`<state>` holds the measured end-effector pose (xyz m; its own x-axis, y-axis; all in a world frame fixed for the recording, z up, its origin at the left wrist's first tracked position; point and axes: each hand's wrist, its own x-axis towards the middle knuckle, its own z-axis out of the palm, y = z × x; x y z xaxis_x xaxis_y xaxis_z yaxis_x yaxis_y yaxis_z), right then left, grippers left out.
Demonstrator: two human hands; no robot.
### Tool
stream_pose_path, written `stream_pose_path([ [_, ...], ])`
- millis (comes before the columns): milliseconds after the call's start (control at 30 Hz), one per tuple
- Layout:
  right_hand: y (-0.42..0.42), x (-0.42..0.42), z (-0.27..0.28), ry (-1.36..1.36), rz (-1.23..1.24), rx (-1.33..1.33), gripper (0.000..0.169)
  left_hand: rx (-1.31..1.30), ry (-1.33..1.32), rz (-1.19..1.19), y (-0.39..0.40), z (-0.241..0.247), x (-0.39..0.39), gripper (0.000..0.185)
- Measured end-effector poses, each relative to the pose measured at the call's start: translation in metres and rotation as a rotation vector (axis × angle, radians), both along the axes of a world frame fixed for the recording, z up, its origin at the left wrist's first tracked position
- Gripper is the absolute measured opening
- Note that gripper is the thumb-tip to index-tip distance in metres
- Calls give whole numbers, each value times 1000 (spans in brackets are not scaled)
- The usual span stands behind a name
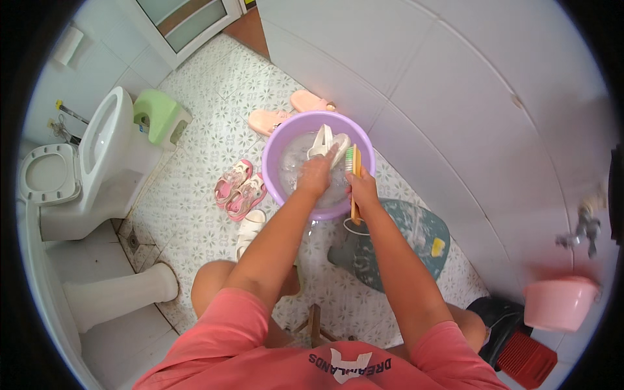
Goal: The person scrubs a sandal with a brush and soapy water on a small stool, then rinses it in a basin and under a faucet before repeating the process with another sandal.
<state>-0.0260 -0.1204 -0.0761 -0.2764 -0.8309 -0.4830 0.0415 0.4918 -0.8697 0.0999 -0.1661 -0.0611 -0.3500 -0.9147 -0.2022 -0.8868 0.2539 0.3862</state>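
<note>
A purple plastic basin [270,183] of sudsy water stands on the tiled floor in front of me. My left hand [316,171] holds a white strapped sandal [322,139] over the basin, with fingers on its sole area; part of the sandal is hidden by the hand. Just to the right, my right hand [363,187] grips a wooden scrubbing brush [357,163] by its handle, the green and white bristles facing the sandal. Whether the bristles touch the sandal I cannot tell.
Pink-and-white children's sandals [241,190] and a white sandal [251,229] lie left of the basin; peach slippers [265,122] are behind it. At right lies a wet green board [414,234] bearing a yellow soap bar [438,247]. A toilet [107,170] and green stool [158,114] stand left.
</note>
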Motion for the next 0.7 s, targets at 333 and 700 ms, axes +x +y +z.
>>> stream_pose_path([
  [333, -72, 21, -197, 289, -144, 262, 63, 52, -290, -16, -29, -127, -8, 58],
  [700, -69, 35, -238, 75, -126, 512, 40, 519, -83, 285, -37, -211, 18, 53],
])
